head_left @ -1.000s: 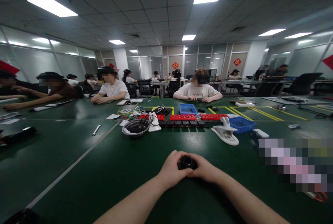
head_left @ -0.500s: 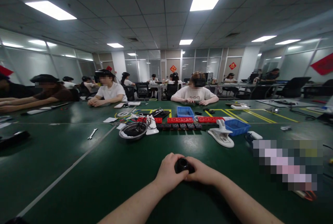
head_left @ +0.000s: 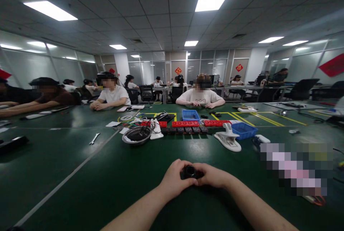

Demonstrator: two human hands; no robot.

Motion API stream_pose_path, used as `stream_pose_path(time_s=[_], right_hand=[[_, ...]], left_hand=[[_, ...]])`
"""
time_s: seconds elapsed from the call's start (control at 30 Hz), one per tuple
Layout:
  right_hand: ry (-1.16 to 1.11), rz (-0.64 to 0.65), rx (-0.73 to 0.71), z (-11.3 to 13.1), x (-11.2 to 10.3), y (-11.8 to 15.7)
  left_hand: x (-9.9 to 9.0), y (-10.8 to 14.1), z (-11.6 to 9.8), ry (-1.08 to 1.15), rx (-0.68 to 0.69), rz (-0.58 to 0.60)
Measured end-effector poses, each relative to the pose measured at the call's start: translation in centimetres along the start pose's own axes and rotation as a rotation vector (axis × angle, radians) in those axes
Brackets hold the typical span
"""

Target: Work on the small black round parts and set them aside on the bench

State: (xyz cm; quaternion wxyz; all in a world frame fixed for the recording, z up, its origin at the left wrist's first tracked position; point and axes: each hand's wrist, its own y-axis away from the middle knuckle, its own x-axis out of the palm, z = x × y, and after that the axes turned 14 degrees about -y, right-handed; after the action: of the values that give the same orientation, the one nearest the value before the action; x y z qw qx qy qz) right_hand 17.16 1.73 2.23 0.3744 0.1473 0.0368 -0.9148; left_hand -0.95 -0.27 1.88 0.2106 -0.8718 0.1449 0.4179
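Left hand (head_left: 174, 179): fingers curled and clamped on the left side of a glossy black rounded part with a dark round hole (head_left: 190, 171); thumb across the near side.
Right hand (head_left: 215, 175): fingers clamped on the right side of the same part; some tips hidden, exact contact can't be told.
Black part: between both hands, nearer than the white plastic clip stand (head_left: 228, 140) and left of it. Can't tell if it touches the smooth green tabletop (head_left: 134, 181).
Slip: surface looks slick; uneven push from the two hands could twist it loose, then it may roll.
Hole: uncovered; a stray fingertip could smudge whatever sits inside.
Silver metal wrench (head_left: 94, 139): well left of the clip stand, apart from the hands; low risk.
Round silver metal bowl (head_left: 135, 144): left of the clip stand, black cables in it; a wide left reach could snag a loop.
Blue plastic tray (head_left: 245, 133): just right of the clip stand; a bump on the stand could shove it.
Red socket strips (head_left: 185, 124): beyond the clip stand, to its left; low risk.
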Motion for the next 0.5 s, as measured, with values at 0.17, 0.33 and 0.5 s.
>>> stream_pose_path(time_s=[0.17,0.33,0.5], right_hand=[[0.025,-0.02,0.03,0.3,0.0,0.0],[0.107,-0.177,0.065,-0.4,0.7,-0.6],[0.476,-0.513,0.089,-1.2,2.9,-1.6]], left_hand=[[-0.1,-0.1,0.1,0.024,-0.007,0.022],[0.1,0.0,-0.2,-0.007,-0.049,0.006],[0.4,0.0,-0.3,-0.176,-0.125,-0.095]])
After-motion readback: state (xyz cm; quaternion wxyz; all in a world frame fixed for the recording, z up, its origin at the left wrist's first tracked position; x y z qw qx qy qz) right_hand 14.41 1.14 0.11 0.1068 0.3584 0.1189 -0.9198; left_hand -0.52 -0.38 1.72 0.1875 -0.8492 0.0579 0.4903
